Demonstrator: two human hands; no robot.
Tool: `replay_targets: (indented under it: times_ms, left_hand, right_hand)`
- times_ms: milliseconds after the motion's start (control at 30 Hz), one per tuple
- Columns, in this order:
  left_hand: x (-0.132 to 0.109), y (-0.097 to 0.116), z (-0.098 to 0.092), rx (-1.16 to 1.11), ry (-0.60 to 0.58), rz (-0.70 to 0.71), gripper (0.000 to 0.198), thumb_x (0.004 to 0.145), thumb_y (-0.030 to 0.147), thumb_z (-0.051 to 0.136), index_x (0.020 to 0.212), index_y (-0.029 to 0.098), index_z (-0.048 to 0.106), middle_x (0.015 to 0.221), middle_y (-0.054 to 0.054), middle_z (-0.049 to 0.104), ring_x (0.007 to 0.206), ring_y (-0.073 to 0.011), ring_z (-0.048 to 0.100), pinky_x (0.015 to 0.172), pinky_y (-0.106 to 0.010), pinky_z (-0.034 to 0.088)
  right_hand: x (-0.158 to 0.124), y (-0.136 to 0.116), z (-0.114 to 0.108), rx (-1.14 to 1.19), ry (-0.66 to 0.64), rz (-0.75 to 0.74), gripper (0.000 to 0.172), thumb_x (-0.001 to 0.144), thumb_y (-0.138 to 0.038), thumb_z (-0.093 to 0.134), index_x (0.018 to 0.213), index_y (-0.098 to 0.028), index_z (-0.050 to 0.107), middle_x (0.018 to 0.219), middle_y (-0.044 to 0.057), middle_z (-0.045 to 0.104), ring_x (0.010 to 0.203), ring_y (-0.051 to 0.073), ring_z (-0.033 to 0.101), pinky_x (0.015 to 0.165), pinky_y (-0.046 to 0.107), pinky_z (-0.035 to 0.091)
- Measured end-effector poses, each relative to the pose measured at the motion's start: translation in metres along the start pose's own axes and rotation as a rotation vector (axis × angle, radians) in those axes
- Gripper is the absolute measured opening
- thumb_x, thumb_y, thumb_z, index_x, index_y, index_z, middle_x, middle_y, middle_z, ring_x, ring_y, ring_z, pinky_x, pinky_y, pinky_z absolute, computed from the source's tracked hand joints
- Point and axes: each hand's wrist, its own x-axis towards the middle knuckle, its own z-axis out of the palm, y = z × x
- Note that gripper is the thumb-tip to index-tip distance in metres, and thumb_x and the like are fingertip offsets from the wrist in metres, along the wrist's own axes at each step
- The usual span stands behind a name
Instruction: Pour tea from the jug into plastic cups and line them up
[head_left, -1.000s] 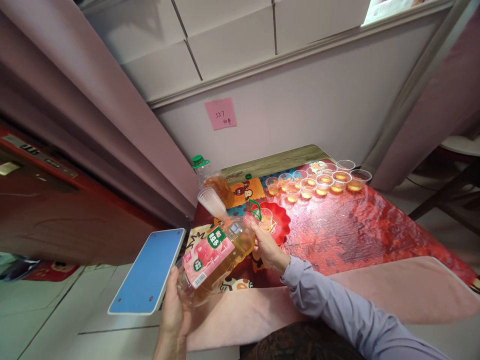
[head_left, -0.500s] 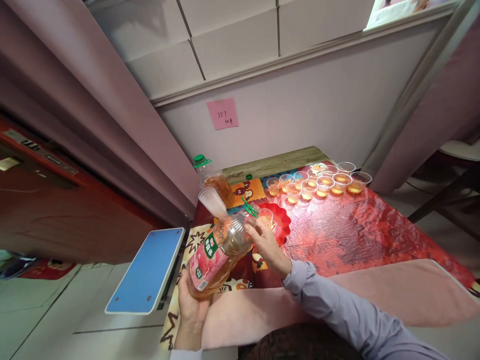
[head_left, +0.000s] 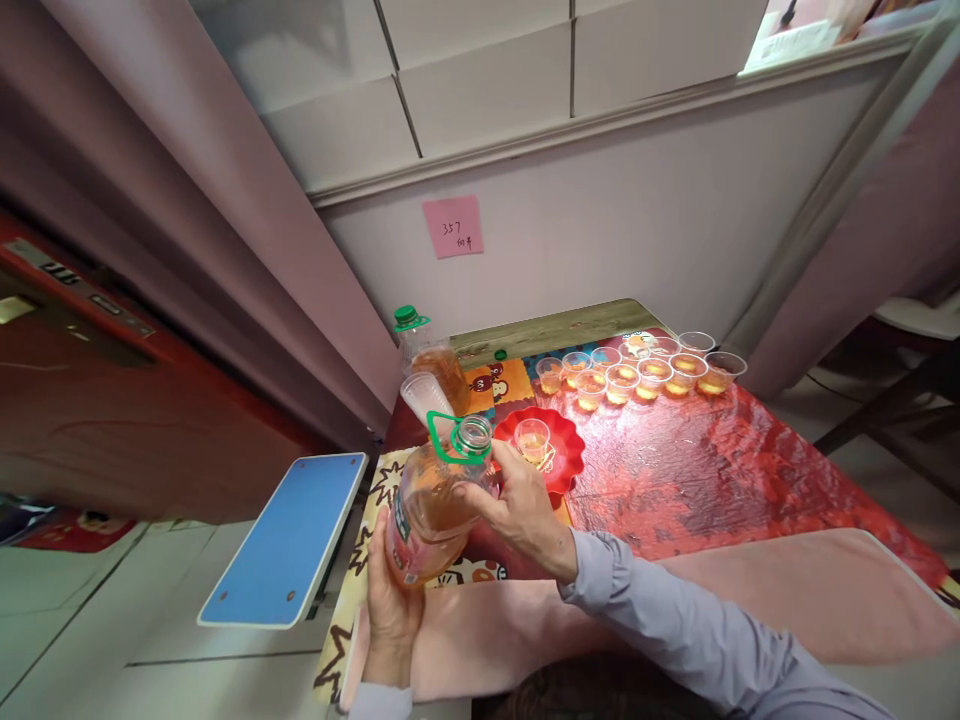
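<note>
A person wearing pale lavender sleeves holds a large clear plastic bottle with a pink label and a green loop handle [head_left: 433,515] above the left part of a table with a glossy red patterned cover [head_left: 720,470], near its left edge. The bottle contains amber liquid and leans slightly, its uncapped mouth facing upward; whether its base touches the table cannot be told. The left hand [head_left: 395,605] is cupped around the bottle's lower side, with some of its fingers hidden. The right hand [head_left: 525,510] grips the bottle's shoulder just below the neck, thumb at the front. Just beyond the right hand sits a red scalloped plastic dish [head_left: 571,470], with a clear plastic cup [head_left: 532,438] inside it. Behind the held bottle, a tilted stack of clear plastic cups [head_left: 424,392] is partly covered by the green handle. A second clear bottle of amber liquid with a green cap [head_left: 441,378] is at the far left corner. A small round green cap [head_left: 501,355] lies near the far edge. Toward the far right corner, clear plastic cups holding a little amber liquid [head_left: 622,384] are grouped in close rows. A soft pink cloth [head_left: 795,590] runs along the near edge.
</note>
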Motion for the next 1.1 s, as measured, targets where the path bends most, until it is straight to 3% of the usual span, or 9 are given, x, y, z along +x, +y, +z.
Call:
replay_targets:
  times_ms: [100,200,300,400,500,633,767,933,1100]
  left_hand:
    - [-0.004,0.005,0.009,0.017,0.023,0.05,0.063,0.093,0.065,0.074,0.146,0.031,0.074,0.153,-0.008,0.072,0.152,-0.0338,0.058,0.124,-0.048,0.048]
    - [-0.007,0.005,0.016,0.017,0.048,0.009,0.06,0.092,0.066,0.074,0.136,0.026,0.079,0.138,-0.009,0.08,0.142,-0.036,0.066,0.117,-0.049,0.056]
    - [-0.005,0.004,0.014,0.0,0.099,-0.044,0.056,0.093,0.066,0.068,0.125,0.023,0.083,0.119,-0.01,0.085,0.13,-0.0374,0.073,0.108,-0.052,0.061]
    - [-0.001,0.003,0.008,-0.053,0.111,-0.079,0.052,0.095,0.062,0.066,0.128,0.024,0.082,0.117,-0.009,0.085,0.127,-0.0385,0.074,0.106,-0.056,0.062]
    - [0.001,0.001,0.003,-0.125,0.103,-0.144,0.05,0.099,0.056,0.065,0.134,0.025,0.079,0.121,-0.009,0.084,0.128,-0.0376,0.074,0.109,-0.057,0.061]
    - [0.001,-0.001,-0.001,-0.225,0.129,-0.219,0.048,0.102,0.055,0.062,0.131,0.022,0.08,0.117,-0.012,0.085,0.118,-0.0352,0.078,0.113,-0.057,0.058]
    - [0.0,-0.001,-0.001,-0.281,0.098,-0.233,0.048,0.101,0.054,0.065,0.131,0.019,0.08,0.117,-0.012,0.086,0.124,-0.0355,0.077,0.116,-0.053,0.056]
    - [0.004,-0.004,-0.006,-0.295,0.098,-0.257,0.047,0.1,0.053,0.066,0.131,0.021,0.08,0.119,-0.012,0.086,0.123,-0.0367,0.078,0.112,-0.053,0.059]
    - [0.006,-0.006,-0.008,-0.298,0.088,-0.269,0.055,0.099,0.056,0.066,0.143,0.024,0.075,0.126,-0.01,0.085,0.119,-0.0348,0.078,0.108,-0.052,0.062]
  right_hand:
    - [0.0,-0.008,0.003,-0.026,-0.049,-0.041,0.041,0.095,-0.049,0.082,0.126,-0.024,0.069,0.116,0.007,0.077,0.104,0.027,0.073,0.091,0.042,0.059]
    - [0.001,-0.012,0.009,-0.014,-0.129,-0.113,0.056,0.097,-0.054,0.082,0.14,-0.024,0.065,0.133,0.011,0.076,0.122,0.03,0.073,0.103,0.046,0.061]
    - [0.001,-0.009,0.015,0.025,-0.216,-0.201,0.072,0.098,-0.057,0.08,0.155,-0.022,0.055,0.152,0.016,0.069,0.14,0.031,0.067,0.116,0.049,0.058]
    - [0.004,0.004,0.01,0.039,-0.241,-0.22,0.078,0.099,-0.058,0.079,0.163,-0.024,0.05,0.158,0.016,0.065,0.145,0.031,0.065,0.119,0.052,0.057]
    - [0.017,0.029,-0.017,-0.044,-0.194,-0.192,0.068,0.102,-0.058,0.076,0.158,-0.026,0.057,0.152,0.014,0.071,0.135,0.03,0.071,0.113,0.051,0.061]
    - [0.049,0.075,-0.072,-0.378,-0.128,-0.099,0.053,0.1,-0.054,0.077,0.142,-0.023,0.07,0.138,0.016,0.078,0.126,0.034,0.076,0.107,0.051,0.062]
    - [0.07,0.108,-0.105,-0.693,-0.215,-0.055,0.073,0.092,-0.057,0.086,0.15,-0.018,0.065,0.143,0.021,0.075,0.13,0.04,0.073,0.109,0.054,0.059]
    - [0.068,0.115,-0.094,-0.893,-0.38,-0.024,0.076,0.084,-0.06,0.092,0.143,-0.019,0.068,0.146,0.022,0.071,0.136,0.043,0.067,0.122,0.062,0.044]
    - [0.068,0.114,-0.077,-0.945,-0.388,0.006,0.065,0.084,-0.052,0.091,0.134,-0.017,0.07,0.158,0.026,0.062,0.144,0.043,0.061,0.127,0.067,0.036]
